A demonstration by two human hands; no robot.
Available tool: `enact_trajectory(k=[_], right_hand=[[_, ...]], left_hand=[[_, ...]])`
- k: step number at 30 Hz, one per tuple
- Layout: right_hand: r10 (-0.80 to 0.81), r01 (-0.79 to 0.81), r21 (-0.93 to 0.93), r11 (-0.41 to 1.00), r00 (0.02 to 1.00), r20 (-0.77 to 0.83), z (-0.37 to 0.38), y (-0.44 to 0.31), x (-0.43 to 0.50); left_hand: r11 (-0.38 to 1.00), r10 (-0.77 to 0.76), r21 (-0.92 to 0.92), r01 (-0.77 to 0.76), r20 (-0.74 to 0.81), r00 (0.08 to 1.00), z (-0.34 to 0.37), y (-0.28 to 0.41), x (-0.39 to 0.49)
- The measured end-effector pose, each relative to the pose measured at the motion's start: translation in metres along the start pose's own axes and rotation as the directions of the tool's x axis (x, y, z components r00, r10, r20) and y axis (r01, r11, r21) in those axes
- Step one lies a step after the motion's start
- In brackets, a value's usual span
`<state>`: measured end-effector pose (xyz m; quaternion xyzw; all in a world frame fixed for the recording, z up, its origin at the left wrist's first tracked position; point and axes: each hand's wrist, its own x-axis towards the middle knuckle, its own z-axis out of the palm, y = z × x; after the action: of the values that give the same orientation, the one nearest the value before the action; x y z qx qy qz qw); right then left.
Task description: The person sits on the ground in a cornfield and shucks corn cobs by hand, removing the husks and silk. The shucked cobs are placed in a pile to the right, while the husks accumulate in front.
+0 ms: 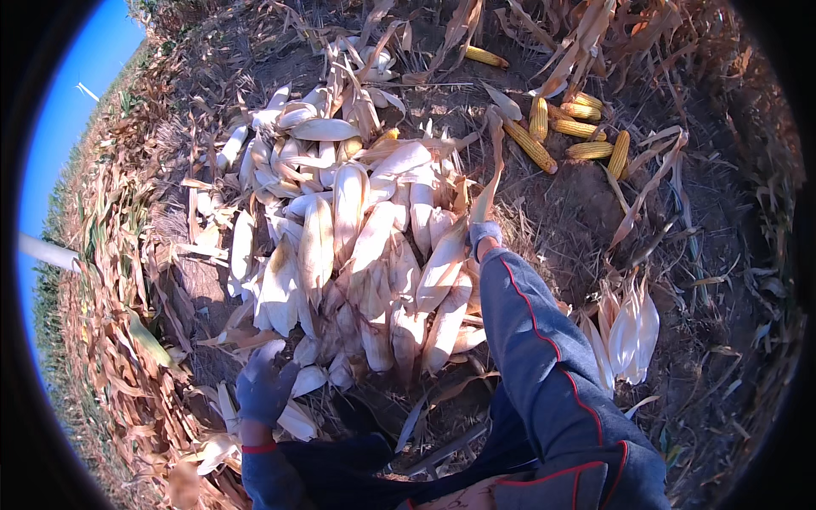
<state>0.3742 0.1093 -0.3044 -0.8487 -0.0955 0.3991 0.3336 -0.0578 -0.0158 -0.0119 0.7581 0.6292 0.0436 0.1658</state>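
A heap of corn ears in pale dry husks (376,255) lies on the ground before me. My right hand (486,237), in a grey glove, reaches to the heap's right edge, at the tip end of a husked ear (443,268); its fingers are partly hidden, so its hold cannot be told. A long dry leaf (491,172) rises just beyond it. My left hand (264,382), gloved too, hovers at the heap's lower left with fingers apart and nothing in it. Bare yellow corn cobs (577,129) lie in a loose group at the upper right.
Another yellow cob (486,57) lies at the top. Empty-looking husks (628,331) stand at the right. Dry corn stalks and leaves (121,357) border the left side, and soil with stubble (554,217) surrounds the heap. My legs are at the bottom.
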Motion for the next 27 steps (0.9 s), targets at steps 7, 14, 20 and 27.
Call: enact_trajectory(k=[7,14,20,27], right_hand=[[-0.346,0.182,0.821,0.542,0.938,0.02,0.032,-0.081,-0.118],[-0.66,0.684,0.336,0.648,0.284,0.695,0.075,-0.048,-0.333],[-0.524,0.831,0.404,0.383,-0.165,0.836,0.079,-0.013,-0.389],[-0.616,0.628,-0.147,0.764,0.778,0.125,0.033,-0.03,-0.188]], left_hand=[[0.969,0.121,-0.199,-0.147,-0.14,0.983,0.002,-0.002,0.008],[0.475,-0.343,-0.833,0.284,0.123,0.931,0.016,-0.027,0.012],[0.015,-0.519,-0.981,0.193,0.157,0.841,0.035,-0.087,0.012],[0.189,-0.877,-0.972,0.142,-0.102,0.47,-0.014,-0.294,-0.116]])
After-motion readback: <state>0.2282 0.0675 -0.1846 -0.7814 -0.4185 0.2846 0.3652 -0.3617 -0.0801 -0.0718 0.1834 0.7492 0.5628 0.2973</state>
